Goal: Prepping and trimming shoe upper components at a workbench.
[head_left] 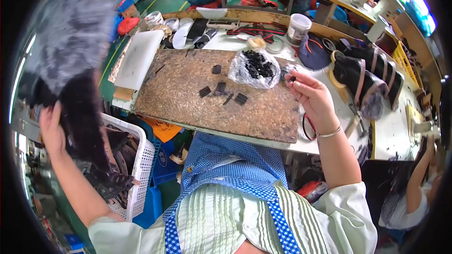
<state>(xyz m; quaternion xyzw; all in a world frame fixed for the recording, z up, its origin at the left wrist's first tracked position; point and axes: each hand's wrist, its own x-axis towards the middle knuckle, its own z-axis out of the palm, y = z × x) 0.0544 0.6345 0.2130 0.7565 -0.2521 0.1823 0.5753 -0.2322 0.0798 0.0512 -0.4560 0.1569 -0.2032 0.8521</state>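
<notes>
At the far left, my left hand (52, 129) is closed on a soft black boot upper (82, 108). Long grey fur (73, 23) spreads from its top, smeared by motion. The upper is held up over a white plastic basket (141, 160) filled with more dark pieces. Above the right end of the worn brown work board (188, 99), my right hand (310, 96) pinches a small black piece (292, 79) between thumb and fingertips. Close by lies a clear plastic bag (235, 73) heaped with small black scraps. Several small black patches (221, 88) lie loose on the board.
Dark boots (362, 77) with fur and pale strips stand at the right. A hammer (355, 120) lies nearer. Behind the board are a white tub (299, 28) and tangled cords (256, 30). A white slab (139, 59) sits left. Another person's arm (419, 178) shows far right.
</notes>
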